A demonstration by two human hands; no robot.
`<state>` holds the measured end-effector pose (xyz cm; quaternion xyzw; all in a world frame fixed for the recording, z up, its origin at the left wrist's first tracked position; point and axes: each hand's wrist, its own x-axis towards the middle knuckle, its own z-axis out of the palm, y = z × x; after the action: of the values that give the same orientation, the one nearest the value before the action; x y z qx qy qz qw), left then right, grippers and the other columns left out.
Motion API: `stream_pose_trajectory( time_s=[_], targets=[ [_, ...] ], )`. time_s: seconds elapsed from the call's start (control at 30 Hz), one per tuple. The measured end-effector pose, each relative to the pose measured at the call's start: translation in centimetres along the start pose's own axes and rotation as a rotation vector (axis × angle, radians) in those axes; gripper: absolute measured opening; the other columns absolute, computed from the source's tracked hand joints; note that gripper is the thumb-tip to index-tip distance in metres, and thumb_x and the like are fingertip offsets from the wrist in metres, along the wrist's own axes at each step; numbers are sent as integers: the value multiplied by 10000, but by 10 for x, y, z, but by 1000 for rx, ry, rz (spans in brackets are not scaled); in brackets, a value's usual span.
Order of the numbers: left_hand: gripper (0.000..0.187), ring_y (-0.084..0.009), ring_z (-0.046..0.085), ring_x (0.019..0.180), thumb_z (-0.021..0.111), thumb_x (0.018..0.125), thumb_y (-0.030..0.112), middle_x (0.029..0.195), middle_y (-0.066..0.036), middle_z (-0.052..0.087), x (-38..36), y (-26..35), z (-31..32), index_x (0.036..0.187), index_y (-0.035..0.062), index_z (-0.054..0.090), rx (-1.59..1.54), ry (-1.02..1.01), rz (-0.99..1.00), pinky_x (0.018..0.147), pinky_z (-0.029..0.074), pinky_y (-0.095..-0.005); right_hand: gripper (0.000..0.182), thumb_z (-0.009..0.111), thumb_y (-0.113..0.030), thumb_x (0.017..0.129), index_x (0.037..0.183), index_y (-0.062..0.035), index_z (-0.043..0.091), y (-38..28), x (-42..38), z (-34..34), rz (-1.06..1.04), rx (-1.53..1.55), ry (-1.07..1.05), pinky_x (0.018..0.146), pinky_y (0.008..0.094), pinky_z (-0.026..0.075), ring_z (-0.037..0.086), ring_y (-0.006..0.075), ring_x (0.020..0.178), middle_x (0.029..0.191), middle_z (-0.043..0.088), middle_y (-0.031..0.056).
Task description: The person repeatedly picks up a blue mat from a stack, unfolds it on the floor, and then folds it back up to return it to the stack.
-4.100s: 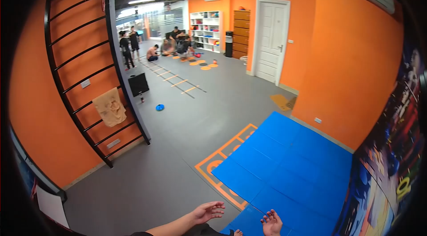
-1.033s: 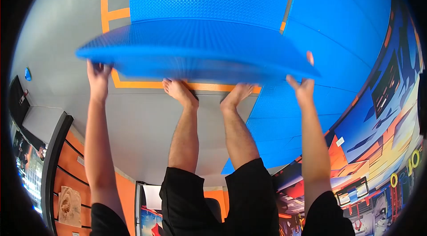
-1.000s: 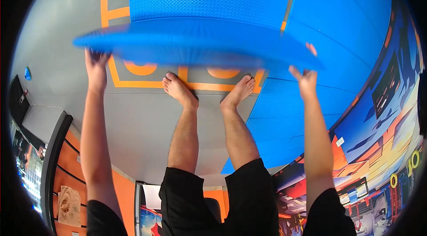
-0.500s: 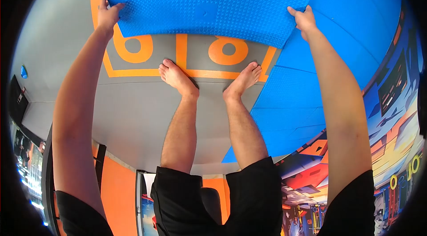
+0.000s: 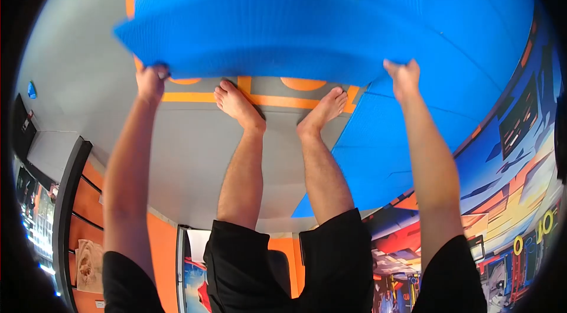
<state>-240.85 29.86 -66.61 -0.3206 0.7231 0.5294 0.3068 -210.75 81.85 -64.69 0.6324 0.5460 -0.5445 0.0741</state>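
Mat (image 5: 269, 32) in closed two-handed grip (image 5: 405, 81)

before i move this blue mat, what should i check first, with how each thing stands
1. Left hand on the blue mat: ok, at its near edge
2. Right hand on the mat: ok, near its other corner
3. Mat lying flat: not ok, near part raised and bowed
4. Both bare feet on the floor: ok
5. Gap between toes and mat: cannot tell
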Motion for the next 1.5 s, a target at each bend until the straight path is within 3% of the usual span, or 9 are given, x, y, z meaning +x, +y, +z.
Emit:
stream_pose_trajectory(
  time_s=[0.1,0.2,0.3,0.37,0.53,0.8,1.03,1.3,1.5],
  targets=[
    [320,-113,404,585,458,601,-152,691,6,417,-53,-23,-36,794,102,474,-89,-38,135,497,306,-283,764,767,84,670,1349,29,420,10,-71,-23,0,-20,106,1032,417,393,482,263,1222,1332,507,175],
    [506,-248,497,1217,539,958,374,1325,-104,532,-81,-71,-102,1328,31,488,160,-213,323,1016,412,-399,882,784,80,682,1436,19,331,33,-109,-51,97,380,198,1099,408,333,387,256,1329,1441,397,190],
    [536,-262,513,1199,502,968,407,1293,-101,546,-84,-83,-117,1336,20,460,-370,-365,324,1017,418,-439,671,766,83,723,1317,-19,470,3,-136,-50,170,683,88,1035,351,403,475,217,1244,1327,511,158],
    [427,-252,536,1169,512,972,248,1262,-107,556,-99,-16,-77,1325,10,470,-281,85,158,1016,435,-421,522,754,76,746,1198,-33,516,2,-125,-47,89,310,89,985,320,432,520,193,1165,1225,560,129],
    [458,-171,569,1070,552,872,-39,1172,-83,581,-30,39,-22,1321,-5,470,-79,42,165,929,454,-278,263,747,34,788,980,-34,580,-33,-58,14,-432,23,46,743,243,457,586,121,878,923,632,39],
    [698,-339,530,1149,762,679,166,1256,-232,523,42,-31,46,1260,-89,472,615,414,368,1019,385,-400,406,686,-116,852,1221,7,568,-45,1,73,187,-310,-170,868,326,499,653,234,992,1063,681,131],
    [700,-326,457,1234,745,694,156,1313,-194,500,-23,-165,108,1297,-45,455,-209,16,-711,1044,382,-426,838,723,-204,709,1451,-84,351,-60,41,135,-597,-873,152,1114,411,335,401,347,1332,1435,434,166],
    [596,-341,504,1195,561,790,-176,1280,-129,543,-104,-132,88,1331,56,464,-709,-190,-495,1076,365,-529,767,804,-278,634,1326,-76,543,-71,38,142,-279,-1201,-442,1011,410,447,571,329,1175,1269,604,172],
    [557,-281,563,1110,463,826,-122,1282,-112,563,-240,12,19,1354,54,451,-562,-259,-301,842,523,-393,655,858,-124,546,1147,-43,612,-86,-148,51,-575,-640,-210,820,429,514,609,338,966,1056,626,159]
  ],
)
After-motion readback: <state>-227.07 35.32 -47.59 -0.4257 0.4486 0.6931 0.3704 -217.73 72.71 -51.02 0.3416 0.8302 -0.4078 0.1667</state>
